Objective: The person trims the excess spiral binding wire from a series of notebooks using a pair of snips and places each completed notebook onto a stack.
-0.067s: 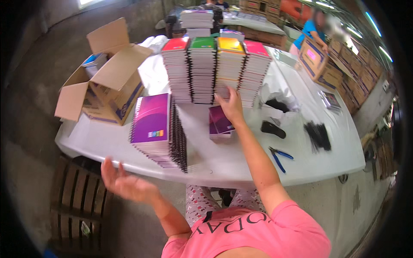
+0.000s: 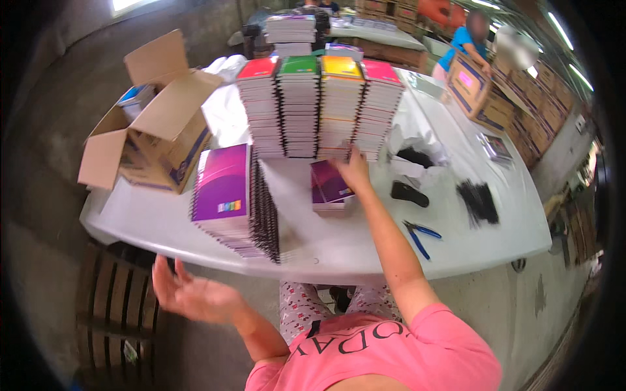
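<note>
My left hand (image 2: 195, 294) is held in the air before the table's near edge, palm up and fingers spread, with nothing in it. My right hand (image 2: 354, 173) reaches over the far right corner of a low pile of small purple covers (image 2: 329, 186). Its thumb and fingers look apart, though blurred, and whether they touch the top cover cannot be made out. That top piece lies askew on the pile. Left of it stands a tall stack of purple spiral notebooks (image 2: 225, 182), with black coils along its right side.
Behind stand tall notebook stacks with red (image 2: 257, 68), green (image 2: 299, 65), yellow (image 2: 342, 67) and pink (image 2: 380, 72) covers. An open carton (image 2: 156, 153) is at left. Blue-handled pliers (image 2: 420, 238), a black pad (image 2: 409, 193) and black coils (image 2: 478, 203) lie right. A person (image 2: 462, 47) handles a carton (image 2: 468, 88).
My right hand has come down and nearer, from the foot of the yellow stack toward the small purple covers. My left hand has stayed raised. The whole view has shifted slightly.
</note>
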A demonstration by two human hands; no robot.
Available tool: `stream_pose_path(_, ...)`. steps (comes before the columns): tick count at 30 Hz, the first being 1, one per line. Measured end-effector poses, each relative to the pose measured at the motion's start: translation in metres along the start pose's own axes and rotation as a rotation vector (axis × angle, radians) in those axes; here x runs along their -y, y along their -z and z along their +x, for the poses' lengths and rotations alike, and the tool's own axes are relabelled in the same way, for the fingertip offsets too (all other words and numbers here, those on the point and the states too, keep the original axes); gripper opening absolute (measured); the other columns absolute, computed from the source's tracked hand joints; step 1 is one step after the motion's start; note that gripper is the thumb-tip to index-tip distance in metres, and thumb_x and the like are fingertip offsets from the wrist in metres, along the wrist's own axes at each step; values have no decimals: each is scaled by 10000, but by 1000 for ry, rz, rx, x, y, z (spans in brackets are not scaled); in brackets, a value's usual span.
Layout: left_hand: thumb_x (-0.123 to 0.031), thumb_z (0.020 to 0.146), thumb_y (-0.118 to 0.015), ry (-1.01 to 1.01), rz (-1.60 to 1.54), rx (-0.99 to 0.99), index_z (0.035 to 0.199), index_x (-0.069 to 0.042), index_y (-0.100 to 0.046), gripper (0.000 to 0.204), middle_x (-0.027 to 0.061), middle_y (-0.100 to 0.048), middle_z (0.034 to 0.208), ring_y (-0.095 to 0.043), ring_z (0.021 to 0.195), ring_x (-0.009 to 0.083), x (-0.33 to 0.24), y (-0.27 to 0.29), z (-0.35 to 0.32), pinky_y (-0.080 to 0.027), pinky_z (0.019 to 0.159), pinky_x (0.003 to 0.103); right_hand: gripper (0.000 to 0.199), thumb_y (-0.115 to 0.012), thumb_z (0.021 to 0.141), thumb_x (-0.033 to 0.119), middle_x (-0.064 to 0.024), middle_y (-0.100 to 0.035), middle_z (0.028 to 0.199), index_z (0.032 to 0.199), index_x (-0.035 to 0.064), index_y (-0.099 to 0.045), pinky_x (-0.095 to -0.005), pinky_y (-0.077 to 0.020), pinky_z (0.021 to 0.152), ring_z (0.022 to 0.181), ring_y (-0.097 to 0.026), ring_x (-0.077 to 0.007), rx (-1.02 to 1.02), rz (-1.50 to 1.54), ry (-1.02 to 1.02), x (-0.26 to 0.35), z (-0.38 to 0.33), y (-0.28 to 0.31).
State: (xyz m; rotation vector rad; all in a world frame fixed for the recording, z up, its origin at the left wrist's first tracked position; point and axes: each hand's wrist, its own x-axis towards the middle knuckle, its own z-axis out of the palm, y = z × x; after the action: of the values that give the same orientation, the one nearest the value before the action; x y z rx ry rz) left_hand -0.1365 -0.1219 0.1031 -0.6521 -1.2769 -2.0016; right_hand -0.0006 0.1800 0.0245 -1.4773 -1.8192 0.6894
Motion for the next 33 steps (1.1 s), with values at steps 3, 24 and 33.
stream_pose_path(3,-329,958,-401,-148,-382,171,1199,-22,-430,392,150,-456,1213,-474,1134,290,-27,-6,-33,-404,923,403,657,-785,641,416,-198,-642,1037,1103,-14,-602,-378,-492,824,903,-639,-283,244,-45,161,-84,-8,-7)
stream_pose_path(24,-25,767,-598,-284,341,1557,838,-139,-612,135,-6,-597,839,-577,885,222,-15,-87,-154,-249,983,619,614,-691,748,386,-127,-438,1348,1260,102,-509,-556,-319,984,1279,-369,-319,-312,-674,-161,-214,-64,216)
stream_pose_path(33,-266,716,-711,-261,234,1423,843,-83,-542,280,98,-505,896,-472,937,323,5,-74,-188,-306,885,530,650,-715,725,352,-119,-362,1356,1281,112,-476,-601,-320,928,1219,-360,-315,-621,-657,-152,-265,-28,226)
